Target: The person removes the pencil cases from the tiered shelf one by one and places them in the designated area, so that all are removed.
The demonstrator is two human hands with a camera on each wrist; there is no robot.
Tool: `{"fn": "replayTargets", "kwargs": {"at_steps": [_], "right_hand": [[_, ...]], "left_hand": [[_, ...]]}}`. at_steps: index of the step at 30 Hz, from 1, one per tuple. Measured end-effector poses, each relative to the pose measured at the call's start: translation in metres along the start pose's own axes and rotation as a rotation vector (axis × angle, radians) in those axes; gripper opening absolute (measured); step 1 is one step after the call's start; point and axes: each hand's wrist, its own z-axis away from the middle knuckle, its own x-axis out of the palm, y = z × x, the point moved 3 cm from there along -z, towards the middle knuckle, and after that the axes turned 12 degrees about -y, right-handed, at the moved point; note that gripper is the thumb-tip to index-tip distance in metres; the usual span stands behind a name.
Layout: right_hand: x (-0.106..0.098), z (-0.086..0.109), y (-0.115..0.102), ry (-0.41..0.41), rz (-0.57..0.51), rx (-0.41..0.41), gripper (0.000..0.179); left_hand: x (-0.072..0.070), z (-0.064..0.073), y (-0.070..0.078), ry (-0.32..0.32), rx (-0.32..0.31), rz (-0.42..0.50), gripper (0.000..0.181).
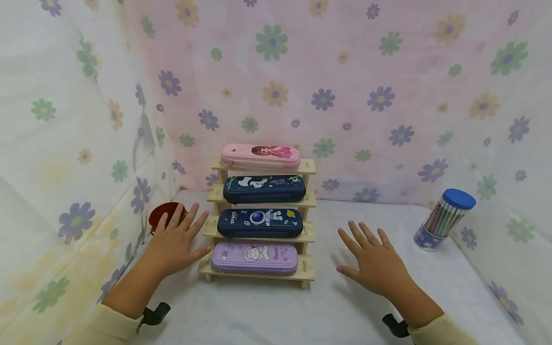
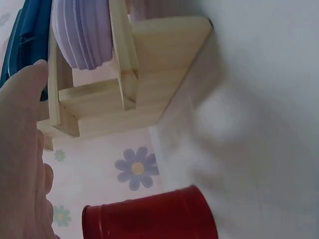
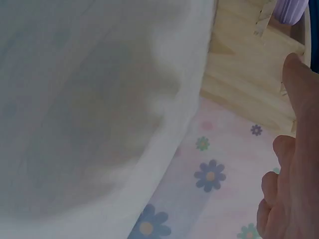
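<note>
My left hand (image 1: 173, 247) is spread with straight fingers just left of a stepped wooden rack (image 1: 309, 274), holding nothing. Behind its fingers stands a red bucket (image 1: 160, 213), partly covered by them in the head view. To the right of the rack, my right hand (image 1: 373, 263) hovers over the white cloth, fingers fanned out and nothing in it. Each step of the rack bears one pencil case: pink with a doll (image 1: 260, 156) on top, then dark blue with a panda (image 1: 265, 189), dark blue with a space print (image 1: 260, 223), and lilac with a rabbit (image 1: 255, 258) lowest.
A clear tub of pencils with a blue lid (image 1: 459, 199) stands at the far right, by the side cloth. Flowered cloth (image 1: 297, 57) hangs behind and on both sides. White cloth (image 1: 345, 316) covers the table.
</note>
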Motion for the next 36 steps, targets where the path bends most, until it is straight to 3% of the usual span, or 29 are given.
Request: {"fn": "replayTargets", "kwargs": {"at_steps": [9,16,25,33,36], "right_hand": [[0.001,-0.006,-0.031,0.038,-0.146,-0.005,0.100],[-0.002,-0.006,-0.055,0.171,-0.287,-0.008,0.080],[0.005,-0.004,-0.082,0.219,-0.423,0.006,0.072],[0.003,-0.005,-0.100,0.301,-0.480,-0.023,0.068],[0.001,-0.006,-0.103,0.286,-0.530,-0.055,0.066]], "left_hand": [[0.006,-0.007,0.009,0.020,0.022,0.132,0.099],[0.006,-0.011,0.009,0.020,-0.015,0.284,0.095],[0.007,-0.016,0.020,0.002,-0.025,0.438,0.094],[0.013,-0.020,0.027,-0.024,-0.056,0.685,0.093],[0.017,-0.024,0.029,-0.014,-0.042,0.819,0.091]]}}
